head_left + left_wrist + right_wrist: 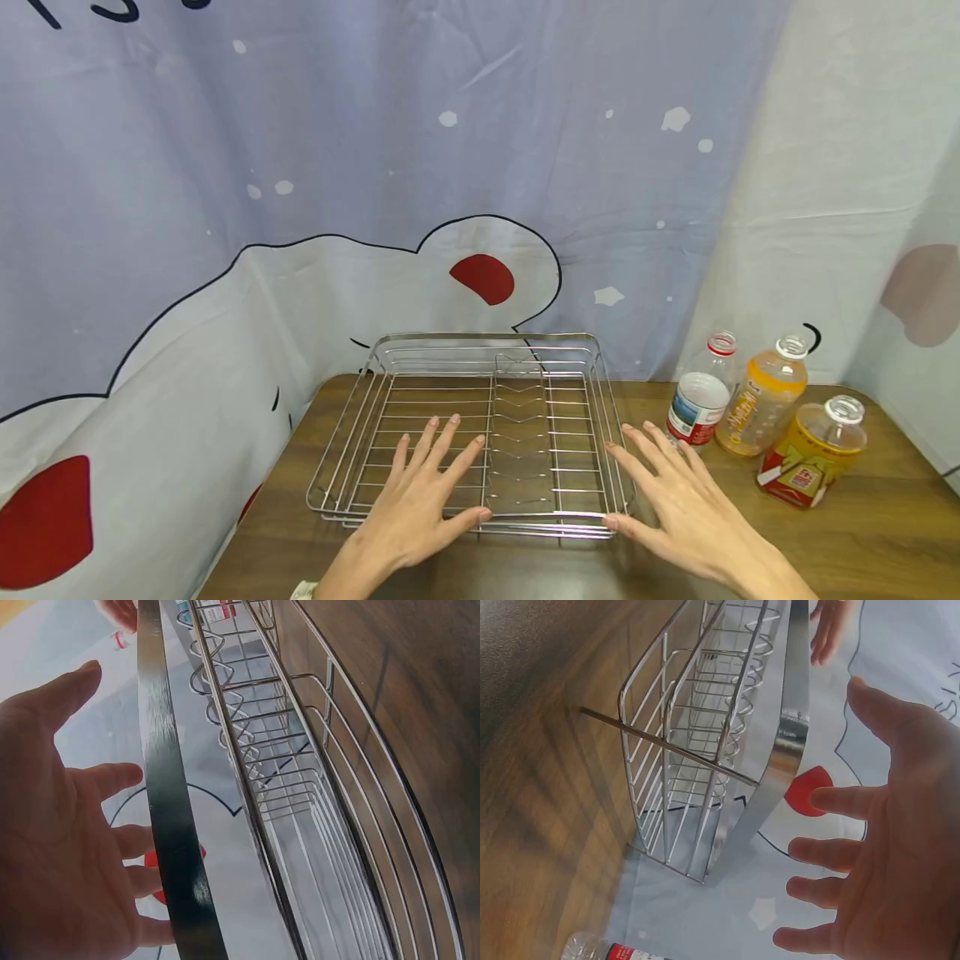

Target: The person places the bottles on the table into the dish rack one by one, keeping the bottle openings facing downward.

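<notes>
So we've got a wire dish rack (480, 417) sitting on the wooden surface (862, 542), pushed back close to the cartoon-print cloth backdrop (375, 167) that hangs behind it. It's a shiny metal thing with a flat band round the top rim and a row of zigzag plate slots running down the middle.

Our left hand (420, 500) is over the near left part of the rack, palm down, fingers (438, 437) straight and spread apart, with the thumb pointing right along the front rim. From the left wrist view the hand (60, 825) is just beside the rim band (172, 825), fingers fanned out and not curled round anything. We can't tell for sure if the palm actually touches the wires.

Our right hand (682, 500) is at the near right corner of the rack, also flat and spread, fingers (645, 446) pointing away from us, thumb tip right by the front rim. The right wrist view shows the same hand (892, 847) open with gaps between the fingers, near the rack's end wall (675, 772) but holding nothing.

Off to the right of the rack stand three bottles close together: a clear water bottle (701, 396) with a red-and-white label nearest the rack, an orange drink bottle (765, 392) beside it, and a shorter, fatter one (813, 454) with yellow liquid nearest the surface's right edge.
</notes>
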Motion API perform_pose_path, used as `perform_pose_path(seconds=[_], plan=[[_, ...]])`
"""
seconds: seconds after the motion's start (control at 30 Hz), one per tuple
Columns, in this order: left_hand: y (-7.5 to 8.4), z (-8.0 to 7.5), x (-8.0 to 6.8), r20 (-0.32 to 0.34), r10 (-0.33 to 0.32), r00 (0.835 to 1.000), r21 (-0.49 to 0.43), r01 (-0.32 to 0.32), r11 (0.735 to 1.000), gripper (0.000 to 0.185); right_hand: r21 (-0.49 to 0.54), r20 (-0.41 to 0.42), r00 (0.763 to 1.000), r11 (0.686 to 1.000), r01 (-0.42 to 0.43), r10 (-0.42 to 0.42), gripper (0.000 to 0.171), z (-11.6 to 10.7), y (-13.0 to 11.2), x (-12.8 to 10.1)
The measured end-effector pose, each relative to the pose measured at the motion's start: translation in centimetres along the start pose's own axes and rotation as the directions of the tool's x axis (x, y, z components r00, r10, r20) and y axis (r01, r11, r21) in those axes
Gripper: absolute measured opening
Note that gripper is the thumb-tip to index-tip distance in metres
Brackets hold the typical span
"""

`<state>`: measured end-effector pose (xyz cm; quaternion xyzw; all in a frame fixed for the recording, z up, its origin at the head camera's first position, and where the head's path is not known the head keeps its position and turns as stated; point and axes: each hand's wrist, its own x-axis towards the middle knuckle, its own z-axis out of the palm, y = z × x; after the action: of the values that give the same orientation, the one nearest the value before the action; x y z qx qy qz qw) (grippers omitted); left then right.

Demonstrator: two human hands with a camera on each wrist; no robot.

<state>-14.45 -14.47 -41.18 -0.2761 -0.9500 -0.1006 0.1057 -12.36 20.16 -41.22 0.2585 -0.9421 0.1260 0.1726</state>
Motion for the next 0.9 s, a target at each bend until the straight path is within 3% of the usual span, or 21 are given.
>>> perform_pose_path(seconds=[0.27,0.53,0.67,0.9], plan=[[-0.3,-0.7,-0.3,-0.015,-0.019,1.000,-0.001,0.019,1.000,0.082,-0.015,-0.038,0.999,1.000,0.002,-0.003,0.073,-0.8,0.4,-0.1],[-1.5,-1.7,-1.1,-0.051,-0.049,0.997,0.002,0.049,0.999,0.083,-0.052,-0.137,0.990,0.999,0.004,-0.011,0.075,-2.3,2.6,-1.0],[-2.5,-2.1,-1.7,-0.084,-0.077,0.993,-0.012,0.076,0.997,0.083,-0.068,-0.185,0.982,0.996,-0.048,0.035,0.077,-3.1,4.3,-1.9],[-4.4,-2.9,-2.7,-0.081,-0.165,0.983,-0.047,0.162,0.986,0.084,-0.044,-0.216,0.963,0.984,-0.172,0.158,0.079,-4.3,6.8,-3.6]])
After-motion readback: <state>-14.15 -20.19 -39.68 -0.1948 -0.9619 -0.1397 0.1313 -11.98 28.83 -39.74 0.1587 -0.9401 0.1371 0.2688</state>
